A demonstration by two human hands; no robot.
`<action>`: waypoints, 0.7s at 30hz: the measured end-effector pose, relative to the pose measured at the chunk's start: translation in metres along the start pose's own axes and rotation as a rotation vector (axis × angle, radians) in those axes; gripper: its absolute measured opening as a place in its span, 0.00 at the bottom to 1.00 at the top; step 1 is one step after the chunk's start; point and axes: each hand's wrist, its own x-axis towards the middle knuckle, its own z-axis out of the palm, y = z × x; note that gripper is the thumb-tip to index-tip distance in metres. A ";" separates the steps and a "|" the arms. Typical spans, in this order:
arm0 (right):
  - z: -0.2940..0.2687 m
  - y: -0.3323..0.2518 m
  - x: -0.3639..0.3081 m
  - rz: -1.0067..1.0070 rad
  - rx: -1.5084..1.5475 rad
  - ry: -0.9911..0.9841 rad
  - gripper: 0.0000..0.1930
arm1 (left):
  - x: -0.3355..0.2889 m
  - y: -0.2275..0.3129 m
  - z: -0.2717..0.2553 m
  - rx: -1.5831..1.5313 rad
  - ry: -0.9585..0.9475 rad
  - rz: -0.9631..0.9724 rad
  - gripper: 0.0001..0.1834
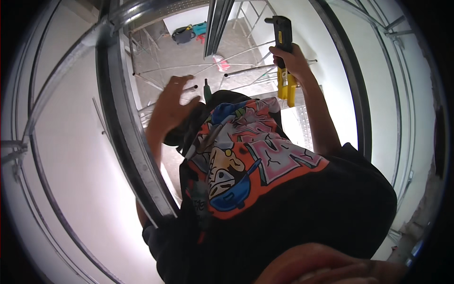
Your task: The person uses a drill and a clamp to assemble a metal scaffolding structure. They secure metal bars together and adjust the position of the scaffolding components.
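Observation:
My right hand (294, 61) is raised on the right, its fingers wrapped round a black-and-yellow hand tool (283, 35). The tool has a black blocky head with a short stub on its upper left, and a yellow, two-pronged lower end. Its exact kind I cannot make out. My left hand (172, 104) is held out in front of me, fingers stretched and thumb apart, with nothing visible in it. Just right of that hand, a green-handled tool (207, 92) with a dark tip sticks up by a dark pouch or bag at my waist, partly hidden by my shirt.
A metal channel (135, 146) runs close along my left arm, and another dark one (347, 71) curves past on the right. Metal studs (218, 28) hang ahead. Scaffold tubes (165, 71) cross below. On the lower floor are bags (183, 35) and a red-and-white bucket (221, 63).

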 end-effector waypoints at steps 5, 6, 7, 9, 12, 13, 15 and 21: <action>-0.017 0.038 0.062 0.333 -0.041 -0.142 0.05 | -0.005 -0.027 -0.005 -0.066 -0.066 -0.170 0.23; -0.025 0.053 0.085 0.382 -0.025 -0.178 0.05 | -0.004 -0.033 0.000 -0.130 -0.089 -0.176 0.22; -0.033 0.069 0.110 0.429 -0.006 -0.213 0.05 | -0.004 -0.038 0.006 -0.140 -0.114 -0.196 0.22; -0.007 0.065 0.115 0.485 -0.019 -0.133 0.11 | -0.018 -0.053 0.028 -0.016 -0.132 -0.185 0.22; -0.029 0.100 0.142 0.327 -0.093 -0.350 0.16 | -0.027 -0.052 0.030 -0.058 -0.214 -0.220 0.22; -0.023 0.097 0.145 0.341 -0.101 -0.361 0.17 | -0.029 -0.050 0.028 -0.095 -0.218 -0.273 0.22; -0.008 0.088 0.156 0.512 -0.382 -0.372 0.16 | -0.035 -0.058 0.029 -0.110 -0.187 -0.319 0.21; 0.050 0.097 0.162 0.282 -1.224 -0.599 0.09 | -0.071 -0.104 0.062 -0.271 -0.048 -0.391 0.20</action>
